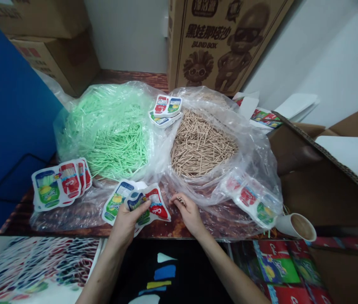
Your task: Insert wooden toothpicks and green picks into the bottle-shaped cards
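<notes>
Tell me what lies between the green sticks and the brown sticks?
A small stack of printed packets, resting on the clear bags; the head view shows it.

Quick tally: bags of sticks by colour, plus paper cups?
Green-stick bag: 1
Tan-stick bag: 1
Paper cup: 1
Total: 3
</notes>
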Tool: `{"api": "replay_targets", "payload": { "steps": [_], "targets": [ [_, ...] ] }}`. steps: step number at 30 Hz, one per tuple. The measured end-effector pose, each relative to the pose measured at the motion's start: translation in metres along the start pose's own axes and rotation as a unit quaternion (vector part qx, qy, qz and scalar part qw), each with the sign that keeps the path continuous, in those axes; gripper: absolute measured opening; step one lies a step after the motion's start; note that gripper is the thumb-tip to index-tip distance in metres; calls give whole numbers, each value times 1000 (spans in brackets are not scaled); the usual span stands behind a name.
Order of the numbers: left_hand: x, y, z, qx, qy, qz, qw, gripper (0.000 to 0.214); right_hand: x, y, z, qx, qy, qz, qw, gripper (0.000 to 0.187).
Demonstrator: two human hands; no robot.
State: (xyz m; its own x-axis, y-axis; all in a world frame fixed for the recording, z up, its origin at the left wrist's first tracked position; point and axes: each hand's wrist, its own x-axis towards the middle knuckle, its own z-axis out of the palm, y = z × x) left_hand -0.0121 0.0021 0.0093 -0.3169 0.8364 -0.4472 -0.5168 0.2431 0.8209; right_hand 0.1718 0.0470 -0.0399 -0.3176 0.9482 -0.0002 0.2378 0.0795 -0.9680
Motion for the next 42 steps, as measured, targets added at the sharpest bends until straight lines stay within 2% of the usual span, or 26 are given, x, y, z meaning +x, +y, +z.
{"api": "replay_targets", "payload": {
  "steps": [10,13,17,22,25,29,32,35,39,42],
  "targets": [
    [-7,5,-2,-6,-12,-14,1000,35,-2,1,2,15,2,17,1000,20],
    [-6,3,-2,13,-40,-18,999,30,3,-11,-1,101,0,43,994,16],
    [-5,0,4,89,-71,-4,994,23,23,-50,-12,275,14,75,958,16],
    [-6,-3,11,178,-91,71,977,19,54,-97,-20,371,-59,75,924,17],
    [-6,-3,12,190,-91,82,974,20,62,-105,-18,376,-116,112,912,20],
    [-4,-4,8,182,-107,67,975,20,59,-105,-15,359,-190,171,898,22],
    [-2,-4,6,191,-106,78,973,18,52,-106,-16,319,-225,164,906,23],
    [-1,-1,7,204,-82,111,969,14,47,-111,-20,235,-247,113,934,20],
    [-1,8,10,185,-57,113,975,16,43,-120,-25,135,-178,19,975,33],
    [-2,16,11,164,-52,110,979,20,39,-124,-24,56,-140,-42,988,20]
  ]
}}
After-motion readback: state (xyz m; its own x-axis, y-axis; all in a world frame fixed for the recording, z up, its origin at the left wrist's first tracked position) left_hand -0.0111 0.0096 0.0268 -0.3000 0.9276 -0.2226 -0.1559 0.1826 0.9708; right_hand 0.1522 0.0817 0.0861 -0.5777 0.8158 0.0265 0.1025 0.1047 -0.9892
